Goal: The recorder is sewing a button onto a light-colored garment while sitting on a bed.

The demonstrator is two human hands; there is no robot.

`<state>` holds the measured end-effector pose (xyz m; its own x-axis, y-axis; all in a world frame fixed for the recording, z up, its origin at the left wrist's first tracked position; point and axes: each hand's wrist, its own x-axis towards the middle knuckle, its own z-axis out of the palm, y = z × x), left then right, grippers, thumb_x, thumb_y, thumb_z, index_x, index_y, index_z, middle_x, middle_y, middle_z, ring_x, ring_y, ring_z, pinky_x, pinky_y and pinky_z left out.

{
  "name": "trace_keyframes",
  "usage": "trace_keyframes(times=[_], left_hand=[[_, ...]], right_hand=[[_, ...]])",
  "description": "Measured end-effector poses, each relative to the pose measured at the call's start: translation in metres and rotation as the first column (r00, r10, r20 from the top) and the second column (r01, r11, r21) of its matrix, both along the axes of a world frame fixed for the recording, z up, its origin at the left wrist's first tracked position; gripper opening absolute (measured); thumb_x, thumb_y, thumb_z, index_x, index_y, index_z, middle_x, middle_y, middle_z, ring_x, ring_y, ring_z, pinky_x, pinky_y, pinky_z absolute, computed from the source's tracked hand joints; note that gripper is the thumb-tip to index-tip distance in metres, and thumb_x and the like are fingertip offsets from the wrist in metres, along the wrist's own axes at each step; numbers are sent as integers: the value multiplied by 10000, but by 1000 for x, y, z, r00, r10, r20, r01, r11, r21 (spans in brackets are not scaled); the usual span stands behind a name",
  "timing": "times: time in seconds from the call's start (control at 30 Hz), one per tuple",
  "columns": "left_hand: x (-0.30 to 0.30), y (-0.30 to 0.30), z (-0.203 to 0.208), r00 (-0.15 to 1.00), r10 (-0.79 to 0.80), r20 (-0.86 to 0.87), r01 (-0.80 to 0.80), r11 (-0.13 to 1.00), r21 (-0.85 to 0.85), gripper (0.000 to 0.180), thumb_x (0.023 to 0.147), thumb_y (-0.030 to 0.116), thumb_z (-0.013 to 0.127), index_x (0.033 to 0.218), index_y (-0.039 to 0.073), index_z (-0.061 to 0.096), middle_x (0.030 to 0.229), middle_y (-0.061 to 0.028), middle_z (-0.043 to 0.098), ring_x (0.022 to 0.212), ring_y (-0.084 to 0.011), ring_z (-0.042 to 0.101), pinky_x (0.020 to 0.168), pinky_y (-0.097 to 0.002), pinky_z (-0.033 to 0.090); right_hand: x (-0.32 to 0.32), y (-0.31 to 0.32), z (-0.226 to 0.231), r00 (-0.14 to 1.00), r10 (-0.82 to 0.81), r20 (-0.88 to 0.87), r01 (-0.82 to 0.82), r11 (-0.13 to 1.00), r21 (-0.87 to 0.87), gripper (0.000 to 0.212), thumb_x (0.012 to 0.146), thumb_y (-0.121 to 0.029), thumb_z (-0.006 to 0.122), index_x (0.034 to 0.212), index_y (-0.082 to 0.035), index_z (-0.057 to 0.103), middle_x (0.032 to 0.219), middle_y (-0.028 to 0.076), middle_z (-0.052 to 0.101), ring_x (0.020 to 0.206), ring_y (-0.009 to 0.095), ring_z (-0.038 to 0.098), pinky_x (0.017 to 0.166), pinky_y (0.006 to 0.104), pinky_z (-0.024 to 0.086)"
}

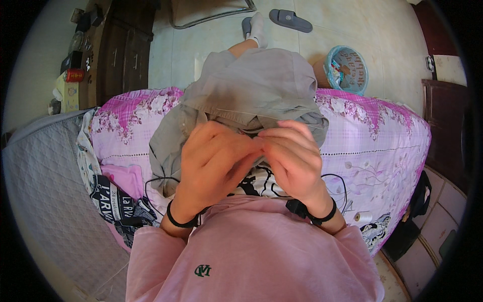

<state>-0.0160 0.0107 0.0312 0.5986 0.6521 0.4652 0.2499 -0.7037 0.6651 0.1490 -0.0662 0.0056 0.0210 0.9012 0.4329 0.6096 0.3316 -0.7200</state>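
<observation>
My left hand (214, 158) and my right hand (294, 158) meet over my lap, thumb and fingertips pinched together. A thin pale thread (246, 111) runs across to the raised fingers of my right hand. Whatever the left fingertips pinch is too small and hidden to name. Under both hands lies grey cloth (256, 75), spread over my legs. Between my wrists a black-and-white patterned cloth (259, 182) shows in part. A spool of white thread (363, 216) lies on the bed to the right of my right forearm.
I sit on a bed with a pink and lilac flowered sheet (372, 151). Folded clothes (118, 201) lie left, beside a grey quilted mattress (45, 186). Ahead stand a lined waste bin (347, 70) and a grey slipper (291, 20). A dark wooden cabinet (126, 50) stands far left.
</observation>
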Motion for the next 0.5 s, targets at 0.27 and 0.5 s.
trace_keyframes(times=[0.27, 0.5], left_hand=[[-45, -8, -34, 986, 166, 26, -117, 790, -602, 254, 777, 41, 739, 1010, 25, 638, 912, -47, 657, 758, -164, 588, 711, -281, 472], [-49, 12, -96, 821, 567, -67, -198, 173, -965, 201, 915, 94, 611, 1067, -35, 591, 1010, -71, 636, 899, -139, 604, 828, -267, 491]], right_hand=[[16, -17, 1, 969, -91, -230, 77, 995, -70, 133, 731, 39, 661, 861, 26, 687, 887, 135, 671, 900, 290, 633, 834, 396, 484], [29, -26, 12, 793, -222, -567, 133, 972, -194, 103, 827, 49, 610, 908, 71, 671, 872, 167, 657, 800, 220, 624, 704, 302, 493]])
